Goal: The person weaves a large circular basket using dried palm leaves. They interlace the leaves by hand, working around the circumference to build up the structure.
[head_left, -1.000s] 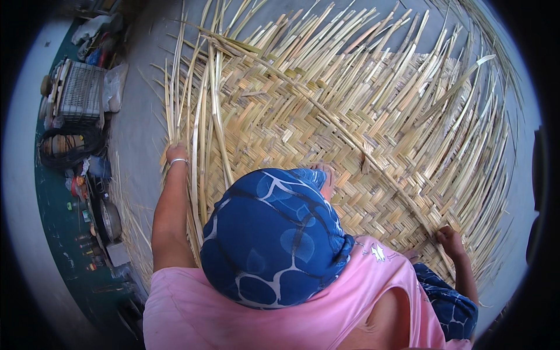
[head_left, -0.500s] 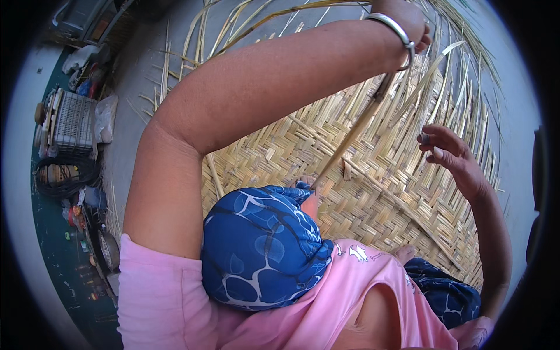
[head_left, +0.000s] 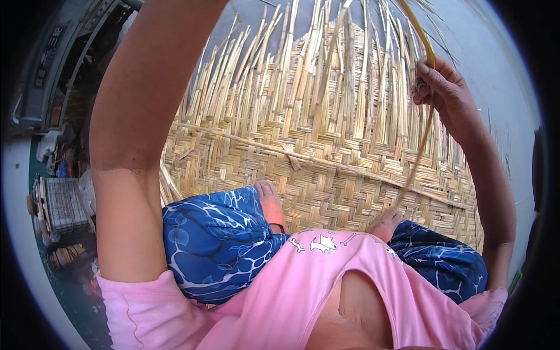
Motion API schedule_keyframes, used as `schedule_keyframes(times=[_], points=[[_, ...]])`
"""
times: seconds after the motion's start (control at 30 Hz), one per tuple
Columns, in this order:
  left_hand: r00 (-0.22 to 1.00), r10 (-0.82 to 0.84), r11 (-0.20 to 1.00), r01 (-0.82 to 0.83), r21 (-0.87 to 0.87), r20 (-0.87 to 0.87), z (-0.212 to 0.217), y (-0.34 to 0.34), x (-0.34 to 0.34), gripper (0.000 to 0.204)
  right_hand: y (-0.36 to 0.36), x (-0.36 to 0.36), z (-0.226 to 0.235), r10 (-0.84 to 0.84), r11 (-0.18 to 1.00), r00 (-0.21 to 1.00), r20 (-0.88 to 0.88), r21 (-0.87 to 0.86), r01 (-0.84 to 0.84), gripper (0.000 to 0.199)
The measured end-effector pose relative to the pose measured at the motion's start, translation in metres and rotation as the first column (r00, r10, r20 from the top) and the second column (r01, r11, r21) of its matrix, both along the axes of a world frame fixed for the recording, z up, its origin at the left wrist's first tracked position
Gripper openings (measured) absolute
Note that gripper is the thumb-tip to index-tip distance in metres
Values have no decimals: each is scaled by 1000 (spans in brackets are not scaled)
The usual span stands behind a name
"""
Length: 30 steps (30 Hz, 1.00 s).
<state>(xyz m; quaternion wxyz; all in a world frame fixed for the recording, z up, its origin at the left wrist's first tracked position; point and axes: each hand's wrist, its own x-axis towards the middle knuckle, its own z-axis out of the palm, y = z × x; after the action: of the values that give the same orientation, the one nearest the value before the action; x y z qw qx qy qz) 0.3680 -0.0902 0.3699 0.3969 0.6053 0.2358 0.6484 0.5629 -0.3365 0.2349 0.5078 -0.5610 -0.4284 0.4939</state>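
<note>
My right hand (head_left: 448, 96) is raised over the far right part of a woven mat (head_left: 326, 198). Its fingers are closed around a long, thin, yellowish reed strip (head_left: 421, 29). Above the hand the strip runs out past the top edge; below it, the blurred tail hangs down toward my right foot. My left arm (head_left: 143, 87) reaches up and leaves the picture at the top, so the left hand is hidden. Loose, unwoven reed ends (head_left: 303, 76) fan out from the mat's far side.
A thin reed (head_left: 350, 170) lies across the weave. My bare feet (head_left: 270, 201) rest on the mat. Along the left wall stand a grey plastic crate (head_left: 63, 204) and assorted clutter. At the far left is part of a vehicle (head_left: 46, 76). Grey floor surrounds the mat.
My right hand has risen and closed on the strip; before, its fingers were apart. My left hand, earlier at the top with the strip, has gone out of view. The view has shifted.
</note>
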Motion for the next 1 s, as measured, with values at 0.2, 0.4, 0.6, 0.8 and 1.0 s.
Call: schedule_keyframes(times=[0.2,0.4,0.6,0.8,1.0], points=[[644,746,525,-416,742,-167,-61,73,-75,32,-29,50,-35,-15,998,922,387,-43,35,29],[568,-269,850,-240,-470,-778,-186,0,-121,32,-45,54,-74,134,977,689,712,-213,30,32],[328,-143,896,443,18,-934,-205,-105,-62,20,-45,26,-83,309,948,536,786,-300,-106,31],[170,-159,758,652,-10,-973,-211,-135,-2,24,-35,5,-78,167,971,422,891,-74,-226,21],[169,-266,786,608,-112,-949,-213,-136,0,19,-48,-9,-62,-187,946,72,980,199,-254,19]])
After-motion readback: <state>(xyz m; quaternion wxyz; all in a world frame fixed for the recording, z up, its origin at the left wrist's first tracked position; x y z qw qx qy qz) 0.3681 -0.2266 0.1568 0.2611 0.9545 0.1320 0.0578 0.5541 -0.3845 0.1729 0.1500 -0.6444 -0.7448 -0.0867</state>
